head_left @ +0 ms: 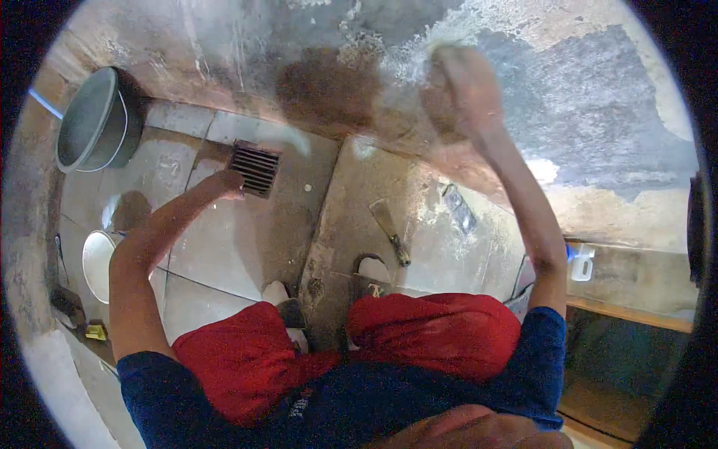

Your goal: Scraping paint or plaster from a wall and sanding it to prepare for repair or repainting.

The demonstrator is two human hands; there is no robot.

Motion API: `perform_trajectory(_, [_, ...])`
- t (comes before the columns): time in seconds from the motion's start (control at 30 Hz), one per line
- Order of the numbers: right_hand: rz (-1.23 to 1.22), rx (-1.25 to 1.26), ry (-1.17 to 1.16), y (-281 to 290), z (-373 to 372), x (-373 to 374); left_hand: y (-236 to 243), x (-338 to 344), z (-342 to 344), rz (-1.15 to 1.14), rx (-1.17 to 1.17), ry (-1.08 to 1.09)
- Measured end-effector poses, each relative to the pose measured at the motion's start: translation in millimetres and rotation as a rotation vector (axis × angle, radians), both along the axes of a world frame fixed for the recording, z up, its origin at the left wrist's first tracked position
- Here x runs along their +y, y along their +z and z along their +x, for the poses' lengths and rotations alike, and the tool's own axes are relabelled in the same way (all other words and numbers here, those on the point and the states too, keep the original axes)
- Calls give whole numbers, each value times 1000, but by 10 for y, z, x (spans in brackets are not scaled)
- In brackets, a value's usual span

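My right hand [473,86] is raised against the stained wall [598,97], blurred by motion. Its fingers look closed, and a small pale greenish edge shows at their tips; what it is I cannot make out. The wall there has peeling paint with whitish, grey and brown patches. Lower on the left, my left hand [229,185] hangs beside a dark slotted drain grate [256,169] in the floor. Its fingers are mostly hidden, and whether it touches the grate I cannot tell. Between my feet and the wall lies a scraper [384,217] with a broad blade.
A flat greyish-blue rectangular piece [459,209] lies right of the scraper. A dark bucket [93,123] with a wire handle stands far left, a white pail [98,263] nearer. A yellow object [96,331] sits at lower left. At right are a white jug [583,266] and a wooden edge [632,313].
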State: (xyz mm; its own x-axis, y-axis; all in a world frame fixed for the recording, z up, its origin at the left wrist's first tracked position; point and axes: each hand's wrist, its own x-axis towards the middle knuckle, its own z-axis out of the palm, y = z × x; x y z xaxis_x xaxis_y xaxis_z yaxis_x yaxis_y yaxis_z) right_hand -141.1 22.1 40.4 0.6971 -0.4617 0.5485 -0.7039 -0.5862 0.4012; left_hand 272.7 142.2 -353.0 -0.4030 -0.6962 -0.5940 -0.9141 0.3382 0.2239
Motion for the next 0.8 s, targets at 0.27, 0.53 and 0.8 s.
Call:
perform_trajectory(0.27, [-155,11,261,-325,-62,-159,-139,30,92,-16,40,-50])
perform_trajectory(0.53, [-181,-115,203,228,-247,-100,-93,-220,-241,-142,257,-74])
perform_trajectory(0.8, [-191,-281,215,1017,159,-44,-340,-266,-480,-48,256,-24])
